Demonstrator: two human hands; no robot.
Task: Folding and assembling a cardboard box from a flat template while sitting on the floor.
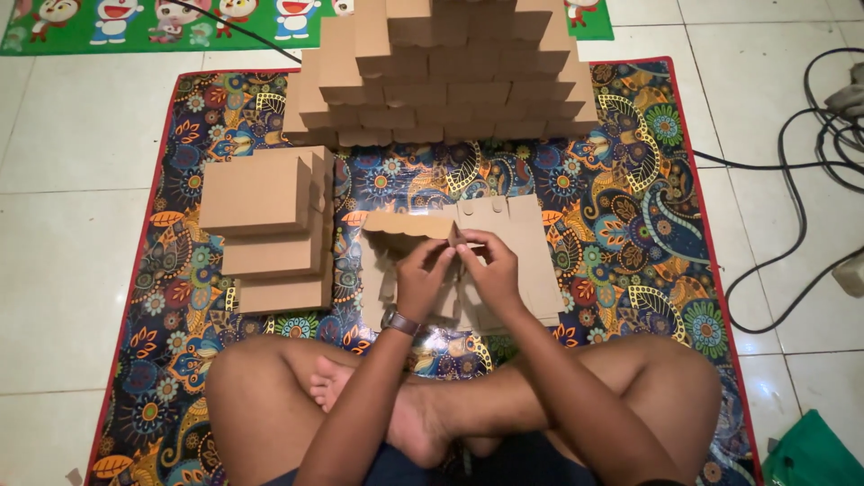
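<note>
A half-folded brown cardboard box (409,225) is held just above the middle of a colourful patterned floor mat (630,225), in front of the crossed legs of the seated person. The left hand (423,274), with a watch worn at the wrist, is closed on the box's right end from below; the right hand (490,265) is pinched narrowly on the same corner, the fingertips of both hands meeting there. Beneath the hands a stack of flat brown cardboard blanks (526,256) is laid on the mat. To the left, three finished brown cardboard boxes (270,234) are lined up. Beyond, a tall pile of finished brown cardboard boxes (441,81) is stacked like steps. Black cables (801,171) are trailed over the white tiled floor (63,234) at the right
</note>
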